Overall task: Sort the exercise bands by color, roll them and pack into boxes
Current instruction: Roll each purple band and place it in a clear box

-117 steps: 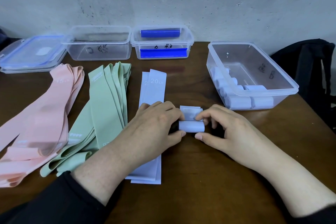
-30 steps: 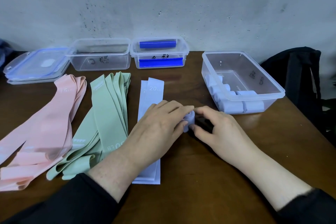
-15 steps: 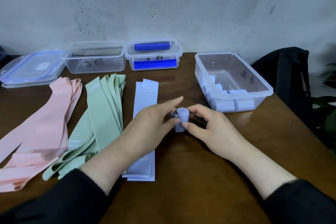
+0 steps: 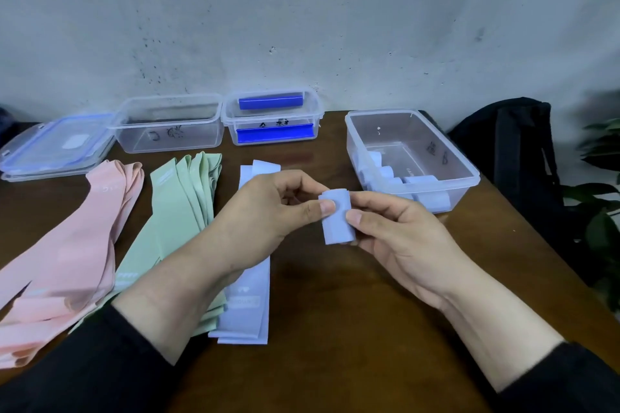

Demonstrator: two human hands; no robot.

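Farthest left, at about nine o'clock on the brown wooden table, a stack of clear lids with blue seals is seen lying flat. Below it, a fanned pile of pink bands is spread out, and just to its right a pile of green bands is laid lengthwise. At eleven o'clock, against the wall, an uncovered clear box is placed, with a second clear box with blue clips beside it at twelve o'clock. Below these, a short stack of flat lavender bands is partly covered by the left forearm. At the centre, a rolled lavender band is held up off the table between both hands. The left hand is curled, its thumb pressed to the roll's left edge. The right hand is wrapped round the roll from the right, thumb on the front, fingers behind. Black sleeves are worn on both arms. At two o'clock, a larger clear box is set, with several rolled lavender bands packed in its near end. Farthest right, at three o'clock, a black bag and some green leaves are seen past the table edge.
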